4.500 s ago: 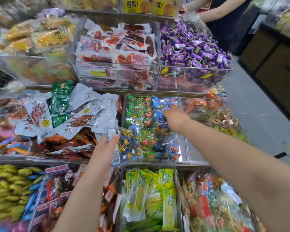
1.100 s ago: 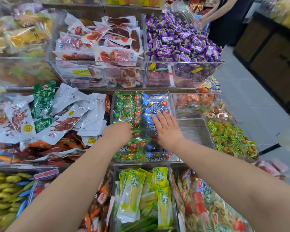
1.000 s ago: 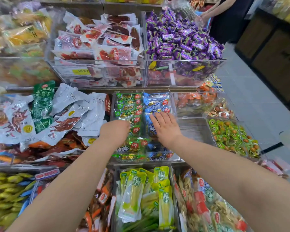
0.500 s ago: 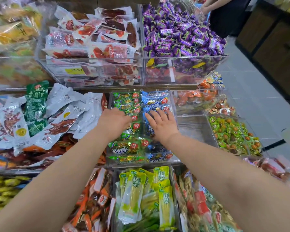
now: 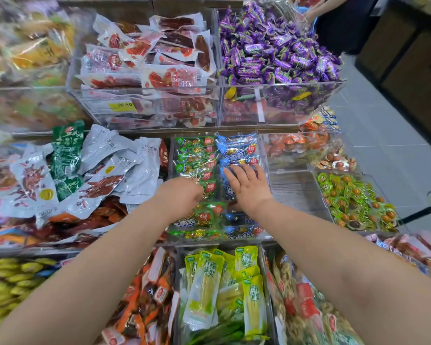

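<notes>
While flat on packets, right hand.

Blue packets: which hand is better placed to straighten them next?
Probably the right hand: its straight fingers lie on the blue packets, while the left hand is over the green packets.

Your green packets carry round red badges and show gold-wrapped sweets through clear film, and your blue packets bear the same red badges. The wrapped sweets are purple with pale lettering, the long packets yellow-green, the pouches silver-grey.
</notes>
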Demonstrator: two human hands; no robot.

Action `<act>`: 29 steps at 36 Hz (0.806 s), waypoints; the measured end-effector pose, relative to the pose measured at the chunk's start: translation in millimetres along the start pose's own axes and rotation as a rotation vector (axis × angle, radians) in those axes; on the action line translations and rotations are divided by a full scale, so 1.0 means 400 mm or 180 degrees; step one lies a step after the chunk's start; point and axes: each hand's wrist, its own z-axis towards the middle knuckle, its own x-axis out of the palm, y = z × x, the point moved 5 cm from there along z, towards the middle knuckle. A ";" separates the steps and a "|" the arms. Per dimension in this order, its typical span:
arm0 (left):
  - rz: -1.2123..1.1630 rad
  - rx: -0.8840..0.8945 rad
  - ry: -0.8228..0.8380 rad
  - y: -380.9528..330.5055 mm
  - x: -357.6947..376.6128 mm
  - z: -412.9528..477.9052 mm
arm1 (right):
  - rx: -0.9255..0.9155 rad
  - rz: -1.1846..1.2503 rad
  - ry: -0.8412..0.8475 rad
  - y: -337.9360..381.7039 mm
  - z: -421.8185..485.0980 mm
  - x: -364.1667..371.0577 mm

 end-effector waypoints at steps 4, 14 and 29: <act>0.0117 -0.0256 0.0141 0.054 -0.010 -0.024 | 0.0013 -0.0009 0.0028 0.001 -0.004 -0.001; 0.0719 -0.0246 0.0155 0.008 -0.027 -0.008 | -0.0004 0.0438 0.0150 0.002 -0.026 -0.033; 0.0503 -0.0392 0.0006 0.045 -0.013 -0.009 | 0.0067 0.2284 0.0417 0.107 -0.089 -0.056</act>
